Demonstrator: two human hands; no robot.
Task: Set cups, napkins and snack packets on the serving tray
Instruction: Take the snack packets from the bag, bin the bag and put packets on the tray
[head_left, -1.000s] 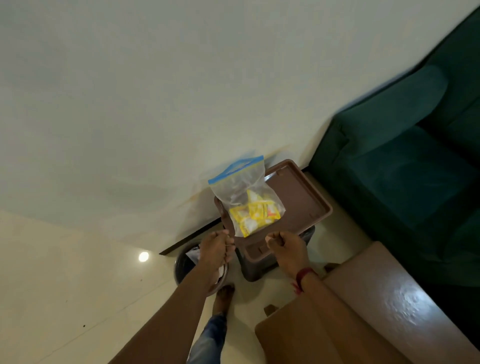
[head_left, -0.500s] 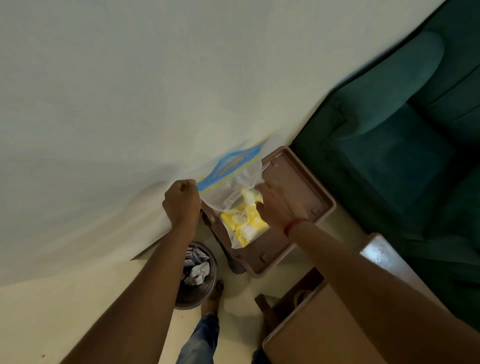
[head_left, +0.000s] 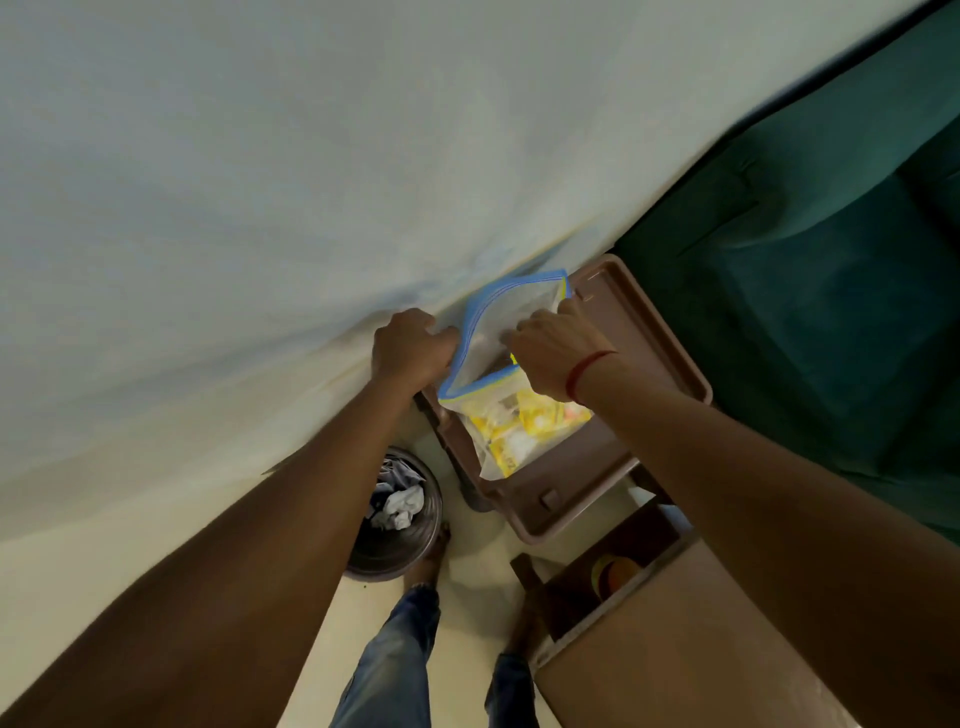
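Note:
A clear zip bag (head_left: 498, 332) with a blue seal lies over the brown serving tray (head_left: 654, 332), which sits beside the wall. Yellow snack packets (head_left: 524, 426) fill its lower half. My left hand (head_left: 410, 348) grips the bag's left edge at the seal. My right hand (head_left: 553, 351) pinches the other side of the mouth, and the seal gapes between them. No cups or napkins are on the tray.
A metal waste bin (head_left: 395, 525) with crumpled paper stands on the floor left of the tray. A dark green sofa (head_left: 810, 270) lies to the right. A wooden table (head_left: 670, 654) with an orange-and-yellow object on its lower shelf sits at the bottom right. My legs show below.
A second ago both hands were at the tray's near edge and the bag stood sealed. They have reached up to the bag's top, and its mouth has been pulled apart.

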